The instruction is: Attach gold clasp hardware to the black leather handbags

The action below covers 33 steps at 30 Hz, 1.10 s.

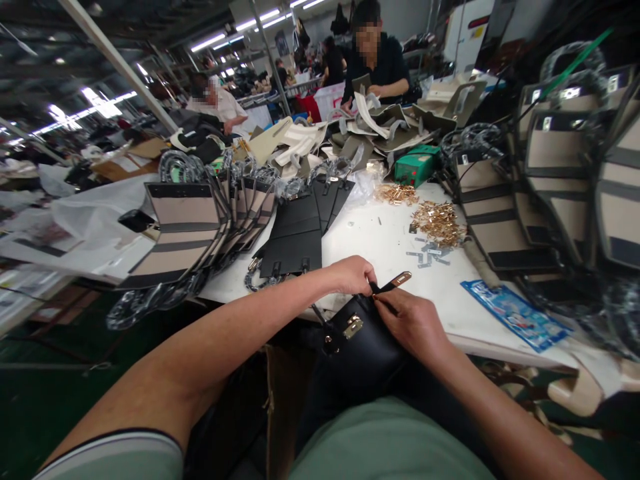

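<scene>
A black leather handbag [383, 340] rests in my lap against the table edge, with a gold turn-lock clasp [353, 326] on its face. From its top a narrow black strap [384, 288] sticks out, tipped with a slotted gold metal plate [401, 279]. My left hand [353, 275] is closed in a pinch at the strap's base from the left. Opposite it, my right hand [413, 320] pinches the same spot, fingertips close to the left ones. Whatever small part lies between the fingertips is hidden.
Piles of gold metal fittings [437, 223] and grey metal strips [427, 253] lie on the white table [370, 243]. Flat black bag pieces [293, 233], a green box [416, 165] and a blue packet [513, 313] surround them. Bag panels stack left [185, 213] and right [500, 207]. A co-worker [377, 73] works opposite.
</scene>
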Each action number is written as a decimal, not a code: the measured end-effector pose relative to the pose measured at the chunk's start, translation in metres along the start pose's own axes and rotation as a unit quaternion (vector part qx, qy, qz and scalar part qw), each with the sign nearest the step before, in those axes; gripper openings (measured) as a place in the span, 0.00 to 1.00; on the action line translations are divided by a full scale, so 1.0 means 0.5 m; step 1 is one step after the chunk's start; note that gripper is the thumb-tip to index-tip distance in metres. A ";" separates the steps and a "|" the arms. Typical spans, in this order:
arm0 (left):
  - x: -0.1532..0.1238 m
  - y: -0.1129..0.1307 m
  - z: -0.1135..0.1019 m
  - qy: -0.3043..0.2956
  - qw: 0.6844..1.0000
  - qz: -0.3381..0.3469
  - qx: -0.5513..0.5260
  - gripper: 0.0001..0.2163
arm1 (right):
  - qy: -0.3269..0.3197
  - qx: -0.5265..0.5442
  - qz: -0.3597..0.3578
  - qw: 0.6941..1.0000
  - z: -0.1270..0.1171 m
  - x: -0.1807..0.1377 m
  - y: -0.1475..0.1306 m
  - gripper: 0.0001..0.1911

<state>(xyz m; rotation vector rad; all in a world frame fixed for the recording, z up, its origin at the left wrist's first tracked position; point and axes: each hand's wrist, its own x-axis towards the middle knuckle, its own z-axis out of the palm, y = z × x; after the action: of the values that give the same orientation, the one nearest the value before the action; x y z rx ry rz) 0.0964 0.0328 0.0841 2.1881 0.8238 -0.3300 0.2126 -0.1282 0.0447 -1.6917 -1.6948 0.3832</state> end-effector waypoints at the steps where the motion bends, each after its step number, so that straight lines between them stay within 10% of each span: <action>1: -0.001 0.001 0.001 0.010 1.000 -0.003 0.015 0.14 | 0.000 -0.009 -0.002 1.000 0.001 0.002 -0.003 0.12; 9: -0.013 -0.003 0.002 0.020 1.000 -0.009 -0.015 0.14 | -0.012 -0.025 -0.005 1.000 0.011 0.001 -0.001 0.12; 22: -0.063 -0.023 -0.028 -0.139 0.969 -0.079 -0.189 0.09 | 0.025 0.106 -0.026 0.994 0.014 -0.023 0.007 0.08; 33: -0.075 -0.025 -0.018 -0.115 0.961 -0.047 -0.247 0.15 | 0.016 0.122 -0.034 0.992 -0.008 -0.019 0.000 0.07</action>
<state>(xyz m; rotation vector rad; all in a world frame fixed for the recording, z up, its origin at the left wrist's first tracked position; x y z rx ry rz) 0.0597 0.0285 0.1008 1.6167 0.7812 -0.3719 0.2145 -0.1381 0.0448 -1.4521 -1.6073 0.5060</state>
